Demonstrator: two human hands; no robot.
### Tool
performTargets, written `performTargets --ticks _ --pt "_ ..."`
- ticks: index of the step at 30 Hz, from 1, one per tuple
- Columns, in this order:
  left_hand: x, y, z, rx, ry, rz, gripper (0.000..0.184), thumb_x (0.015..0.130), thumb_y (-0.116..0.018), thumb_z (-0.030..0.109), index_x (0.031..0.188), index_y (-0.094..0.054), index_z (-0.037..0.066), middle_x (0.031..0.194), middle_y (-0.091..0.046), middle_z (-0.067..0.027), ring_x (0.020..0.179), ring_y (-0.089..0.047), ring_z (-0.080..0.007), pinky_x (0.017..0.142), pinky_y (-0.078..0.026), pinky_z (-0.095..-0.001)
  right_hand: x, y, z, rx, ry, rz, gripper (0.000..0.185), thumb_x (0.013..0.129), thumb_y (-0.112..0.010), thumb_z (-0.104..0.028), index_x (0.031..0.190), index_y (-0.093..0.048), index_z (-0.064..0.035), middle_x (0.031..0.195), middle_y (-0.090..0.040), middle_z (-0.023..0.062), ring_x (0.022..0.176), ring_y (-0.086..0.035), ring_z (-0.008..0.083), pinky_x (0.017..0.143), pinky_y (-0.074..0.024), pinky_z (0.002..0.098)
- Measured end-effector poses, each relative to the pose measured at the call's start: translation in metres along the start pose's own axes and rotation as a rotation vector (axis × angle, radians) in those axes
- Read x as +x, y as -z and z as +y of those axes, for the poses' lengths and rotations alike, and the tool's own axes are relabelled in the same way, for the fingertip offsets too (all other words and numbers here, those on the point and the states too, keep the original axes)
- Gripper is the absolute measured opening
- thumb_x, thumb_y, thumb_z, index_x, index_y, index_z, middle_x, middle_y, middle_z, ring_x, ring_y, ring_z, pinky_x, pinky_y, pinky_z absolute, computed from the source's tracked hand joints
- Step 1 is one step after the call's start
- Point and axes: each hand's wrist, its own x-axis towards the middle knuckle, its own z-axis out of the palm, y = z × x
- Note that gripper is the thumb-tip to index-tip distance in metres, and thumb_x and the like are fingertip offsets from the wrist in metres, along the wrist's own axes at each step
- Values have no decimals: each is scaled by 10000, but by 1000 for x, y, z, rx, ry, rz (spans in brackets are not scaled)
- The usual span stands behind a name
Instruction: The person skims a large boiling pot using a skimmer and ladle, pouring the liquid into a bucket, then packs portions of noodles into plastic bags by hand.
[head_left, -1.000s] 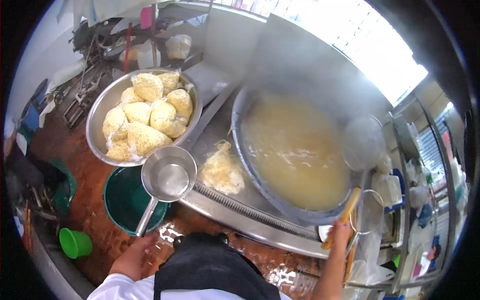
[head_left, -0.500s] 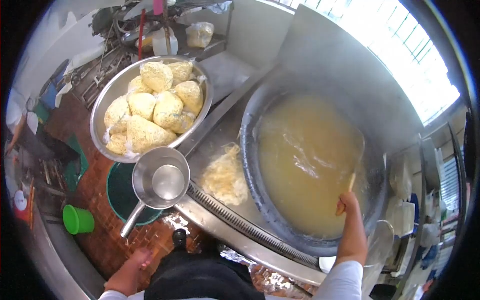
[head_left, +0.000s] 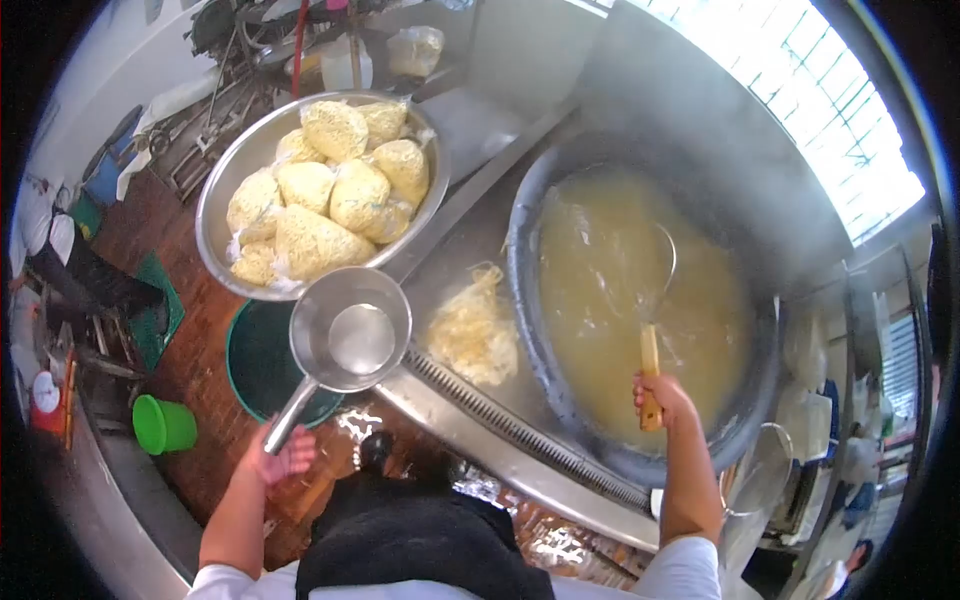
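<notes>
My right hand [head_left: 668, 398] is wrapped round the wooden handle of a wire-rimmed strainer [head_left: 650, 345]. Its looped rim stands partly out of the cloudy yellowish liquid [head_left: 600, 300] in a big dark pot [head_left: 527, 290], and the rest is under the surface. Beside the handle end of a metal saucepan [head_left: 300, 405], my left hand [head_left: 285, 458] has its fingers spread, holding nothing; I cannot tell whether it touches the handle. A heap of pale noodle-like strands [head_left: 478, 335] lies on the metal counter between saucepan and pot.
A wide metal basin [head_left: 213, 215] holds several plastic bags of yellow noodle-like food [head_left: 320, 240]. Beneath are a dark green tub [head_left: 255, 365] and a green bucket [head_left: 165, 425] on the wet brick floor. Another person [head_left: 75, 260] is at far left. Steam rises over the pot.
My left hand has risen to the saucepan handle, fingers spreading. My right hand has moved left with the strainer, whose wire rim now shows more toward the pot's middle. The view has shifted slightly.
</notes>
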Motion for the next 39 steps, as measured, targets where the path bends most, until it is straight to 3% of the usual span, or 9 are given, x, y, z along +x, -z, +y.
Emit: performTargets --ticks 3,8,11,12,16,20,24,32,39 --pt "-16 -68 51 178 -45 -297 817 852 -390 673 1334 -385 14 1162 -552 -274 931 -625 -411 751 -538 -488 -27 -23 24 150 -6 -138 351 807 -589 -89 1129 -457 -44 675 -503 13 519 -505 137 463 -455 305" --pt "10 -78 81 335 197 -599 735 879 -481 556 1376 -348 30 1100 -585 -226 862 -646 -330 712 -547 -435 -98 -84 62 412 -23 -207 415 835 -562 -97 1228 -436 -66 693 -496 0 512 -488 106 451 -451 261" --pt "11 -83 79 296 212 -633 617 890 -566 354 1371 -362 27 979 -627 -173 632 -608 -221 550 -516 -321 -136 -110 83 541 -16 -255 410 847 -573 -114 1237 -451 -85 694 -488 -3 520 -488 105 458 -458 272" --pt "9 -85 77 211 232 -610 571 862 -616 248 1345 -397 36 793 -608 -101 536 -529 -172 481 -445 -292 -146 -118 91 573 -17 -279 398 851 -585 -127 1230 -465 -97 694 -484 -5 529 -489 106 463 -459 280" --pt "10 -89 78 238 244 -623 473 814 -650 94 1246 -461 56 603 -422 -23 465 -446 -134 435 -384 -285 -187 -149 115 537 82 -214 467 835 -563 -90 1285 -439 -68 723 -493 8 530 -496 119 466 -450 270" --pt "8 -88 90 369 240 -628 362 809 -649 78 1127 -477 85 593 -429 -22 455 -445 -129 439 -382 -287 -235 -182 122 531 103 -66 525 790 -583 -45 1296 -444 -53 733 -513 30 517 -493 127 437 -438 259" --pt "10 -83 96 356 261 -653 346 801 -647 61 1103 -480 83 590 -420 -18 449 -454 -127 425 -381 -276 -288 -221 98 134 35 267 505 771 -580 20 1260 -478 -54 687 -511 34 511 -493 122 448 -448 253" --pt "-22 -113 119 321 140 -727 350 784 -643 42 1092 -478 57 597 -431 -20 414 -450 -118 384 -382 -269 -317 -219 129 -318 269 391 405 759 -575 52 1147 -523 -49 737 -558 7 491 -487 75 436 -434 231" --pt "-55 -155 161 451 -97 -710 331 767 -665 82 1051 -498 45 574 -433 -16 386 -447 -110 343 -362 -260 -303 -196 123 -792 379 409 497 752 -572 55 1235 -523 -47 717 -552 -3 565 -515 89 504 -414 233"
